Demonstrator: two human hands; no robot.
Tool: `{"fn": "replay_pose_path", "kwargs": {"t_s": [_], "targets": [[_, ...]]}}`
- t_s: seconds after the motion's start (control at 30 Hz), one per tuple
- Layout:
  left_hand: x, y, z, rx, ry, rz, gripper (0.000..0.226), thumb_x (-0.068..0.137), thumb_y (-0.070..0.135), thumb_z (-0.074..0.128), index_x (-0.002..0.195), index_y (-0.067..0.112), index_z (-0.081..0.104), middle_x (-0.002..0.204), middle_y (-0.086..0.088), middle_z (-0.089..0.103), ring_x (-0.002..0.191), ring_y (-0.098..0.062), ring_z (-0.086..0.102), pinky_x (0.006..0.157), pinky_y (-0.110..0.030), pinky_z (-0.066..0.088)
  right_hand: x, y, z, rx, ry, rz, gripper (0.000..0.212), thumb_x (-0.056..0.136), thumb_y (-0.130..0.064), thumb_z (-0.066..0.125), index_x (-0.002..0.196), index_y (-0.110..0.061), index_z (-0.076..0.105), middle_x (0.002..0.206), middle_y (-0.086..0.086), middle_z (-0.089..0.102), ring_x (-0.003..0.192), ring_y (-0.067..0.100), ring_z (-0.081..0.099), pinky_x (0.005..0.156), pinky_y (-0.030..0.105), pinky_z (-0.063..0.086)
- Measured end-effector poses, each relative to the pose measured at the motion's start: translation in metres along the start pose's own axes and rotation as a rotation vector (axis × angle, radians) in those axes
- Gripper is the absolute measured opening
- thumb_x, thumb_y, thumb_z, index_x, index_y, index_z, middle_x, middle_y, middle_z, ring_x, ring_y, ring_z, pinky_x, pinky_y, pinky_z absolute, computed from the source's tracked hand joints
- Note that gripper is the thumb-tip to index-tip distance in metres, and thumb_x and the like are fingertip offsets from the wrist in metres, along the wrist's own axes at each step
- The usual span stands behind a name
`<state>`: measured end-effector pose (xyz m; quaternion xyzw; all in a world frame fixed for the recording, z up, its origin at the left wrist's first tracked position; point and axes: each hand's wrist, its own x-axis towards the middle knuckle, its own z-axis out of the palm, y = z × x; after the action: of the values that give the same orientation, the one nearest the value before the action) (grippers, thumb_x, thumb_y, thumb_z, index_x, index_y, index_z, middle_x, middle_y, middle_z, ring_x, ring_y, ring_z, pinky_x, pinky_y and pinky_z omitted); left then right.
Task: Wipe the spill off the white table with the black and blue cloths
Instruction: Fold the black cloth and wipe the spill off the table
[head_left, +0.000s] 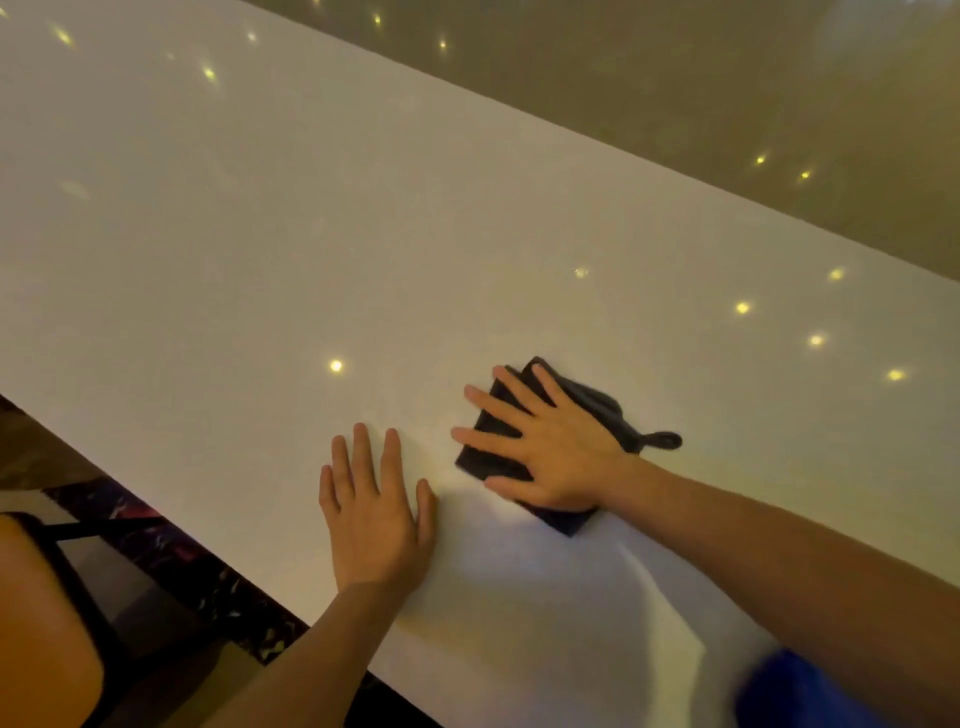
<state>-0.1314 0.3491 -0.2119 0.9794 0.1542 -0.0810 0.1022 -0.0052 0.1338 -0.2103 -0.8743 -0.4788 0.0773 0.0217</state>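
A long white table (249, 218) runs diagonally across the view. A folded black cloth (587, 402) with a small hanging loop lies on it right of centre. My right hand (545, 441) presses flat on that cloth, fingers spread toward the left. My left hand (376, 512) lies flat and bare on the table just left of the cloth, holding nothing. A blue cloth (800, 691) shows as a blurred blue shape at the bottom right corner, under my right forearm. No spill is visible on the surface.
Small ceiling lights reflect as bright dots on the glossy tabletop. The table's near edge runs from mid left to bottom centre. Below it stand an orange chair seat (41, 623) and a dark patterned floor (171, 551). A brownish floor lies beyond the far edge.
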Motion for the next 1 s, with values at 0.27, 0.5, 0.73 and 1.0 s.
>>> {"fn": "replay_pose_path", "kwargs": {"t_s": [0.27, 0.5, 0.73, 1.0], "targets": [[0.000, -0.004, 0.002, 0.007, 0.017, 0.004, 0.071, 0.096, 0.057, 0.013, 0.157, 0.022, 0.011, 0.167, -0.011, 0.004, 0.153, -0.030, -0.007, 0.124, -0.050, 0.003, 0.047, -0.048, 0.004, 0.134, 0.115, 0.573, 0.068, 0.101, -0.062, 0.023, 0.161, -0.032, 0.020, 0.171, 0.014, 0.017, 0.155, 0.048, 0.004, 0.122, 0.070, 0.004], [0.003, -0.007, 0.010, 0.020, 0.026, -0.005, 0.071, 0.095, 0.059, 0.011, 0.156, 0.023, 0.012, 0.167, -0.011, 0.007, 0.153, -0.031, -0.004, 0.123, -0.052, 0.006, 0.022, 0.053, -0.012, 0.012, 0.033, 0.445, 0.064, 0.100, -0.066, 0.021, 0.160, -0.045, 0.017, 0.173, 0.005, 0.013, 0.157, 0.039, 0.002, 0.124, 0.063, 0.001], [0.005, -0.005, 0.007, 0.083, 0.005, -0.031, 0.073, 0.094, 0.059, 0.011, 0.156, 0.021, 0.018, 0.166, -0.013, 0.013, 0.153, -0.035, 0.005, 0.123, -0.053, 0.011, 0.046, -0.039, 0.003, 0.103, 0.103, 0.394, 0.066, 0.100, -0.063, 0.028, 0.160, -0.035, 0.023, 0.171, 0.009, 0.020, 0.155, 0.046, 0.007, 0.121, 0.070, 0.011], [0.006, -0.005, 0.014, 0.054, 0.045, -0.033, 0.076, 0.091, 0.063, 0.008, 0.155, 0.024, 0.021, 0.166, -0.011, 0.013, 0.153, -0.033, 0.005, 0.123, -0.050, 0.008, 0.010, 0.064, -0.009, 0.062, 0.060, 0.388, 0.065, 0.097, -0.069, 0.031, 0.158, -0.046, 0.024, 0.172, 0.000, 0.017, 0.159, 0.030, 0.005, 0.126, 0.057, 0.002]]}}
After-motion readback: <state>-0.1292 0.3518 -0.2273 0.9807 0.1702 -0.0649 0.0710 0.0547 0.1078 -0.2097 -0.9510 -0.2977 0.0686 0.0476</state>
